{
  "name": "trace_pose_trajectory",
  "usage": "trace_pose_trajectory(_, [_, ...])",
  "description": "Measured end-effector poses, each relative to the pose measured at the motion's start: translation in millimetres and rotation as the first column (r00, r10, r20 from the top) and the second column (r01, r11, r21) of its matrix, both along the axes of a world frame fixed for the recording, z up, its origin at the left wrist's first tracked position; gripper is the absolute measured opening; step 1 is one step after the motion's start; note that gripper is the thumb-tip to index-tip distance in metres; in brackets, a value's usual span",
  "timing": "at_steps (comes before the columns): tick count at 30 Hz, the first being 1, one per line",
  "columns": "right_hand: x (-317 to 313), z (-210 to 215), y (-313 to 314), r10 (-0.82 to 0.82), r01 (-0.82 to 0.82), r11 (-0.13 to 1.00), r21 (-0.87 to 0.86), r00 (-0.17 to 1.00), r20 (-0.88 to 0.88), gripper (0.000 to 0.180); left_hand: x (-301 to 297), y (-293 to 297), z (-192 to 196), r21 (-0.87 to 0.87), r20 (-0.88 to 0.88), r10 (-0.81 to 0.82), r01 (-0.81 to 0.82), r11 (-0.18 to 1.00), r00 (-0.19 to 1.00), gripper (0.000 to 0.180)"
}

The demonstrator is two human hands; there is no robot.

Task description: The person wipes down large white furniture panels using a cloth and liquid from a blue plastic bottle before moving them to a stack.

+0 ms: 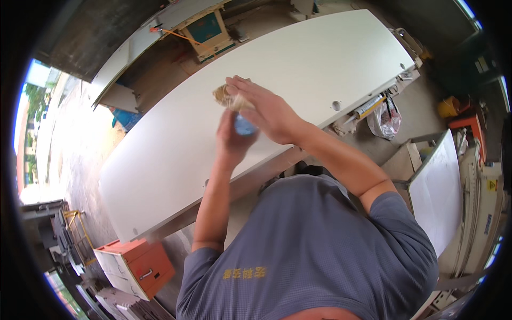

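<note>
Above the long white panel point(298, 64), both hands meet close together. My right hand point(269, 112) presses a crumpled tan rag point(223, 95), its fingers laid over the cloth. Just below the rag, my left hand point(233, 140) is wrapped round a small bluish bottle point(245, 127), whose rounded end shows toward me. The bottle's other end is tucked against the rag and hidden by my right hand. Motion blurs the left fingers.
An orange-and-white drawer cabinet point(136, 266) stands past the panel's near left end. Under its right edge are a sealant tube point(369, 108) and a plastic bag point(385, 120). At right stands another white board point(437, 197). A bench with an orange-handled tool point(157, 29) is behind.
</note>
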State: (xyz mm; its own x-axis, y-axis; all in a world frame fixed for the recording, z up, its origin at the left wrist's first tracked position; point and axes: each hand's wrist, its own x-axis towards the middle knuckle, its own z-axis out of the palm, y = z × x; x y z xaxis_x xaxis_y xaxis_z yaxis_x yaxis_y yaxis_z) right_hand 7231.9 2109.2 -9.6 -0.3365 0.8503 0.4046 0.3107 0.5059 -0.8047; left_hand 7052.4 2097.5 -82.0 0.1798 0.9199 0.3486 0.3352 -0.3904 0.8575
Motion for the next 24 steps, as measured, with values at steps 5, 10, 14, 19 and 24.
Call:
trace_pose_trajectory(5, [13.9,-98.5,6.2,-0.155,0.150,0.988,0.038,0.956,0.250,0.043,-56.2,-15.9,-0.7,-0.269,0.289,0.236,-0.158,0.950,0.928,0.070])
trace_pose_trajectory(10, [2.4,-147.0,-20.7,-0.115,-0.018,0.981,0.194,0.751,0.650,0.055,-85.3,-12.2,-4.4,-0.093,0.297,0.356,-0.344,0.934,0.886,0.081])
trace_pose_trajectory(14, [209.3,-183.7,38.9,-0.406,0.287,0.913,0.291,0.562,0.720,0.061,-98.1,-21.1,-33.0,0.027,0.254,0.382,-0.401,0.916,0.889,0.087])
trace_pose_trajectory(19, [239.5,-135.7,56.7,-0.438,0.564,0.806,0.181,0.361,0.823,0.069,-82.9,-39.7,-48.0,-0.074,0.345,0.459,-0.464,0.883,0.819,0.079])
trace_pose_trajectory(24, [84.3,-134.9,-32.4,-0.103,0.034,0.987,0.158,0.883,0.458,0.081,-65.1,-36.4,-87.2,-0.229,0.400,0.406,-0.339,0.912,0.822,0.062])
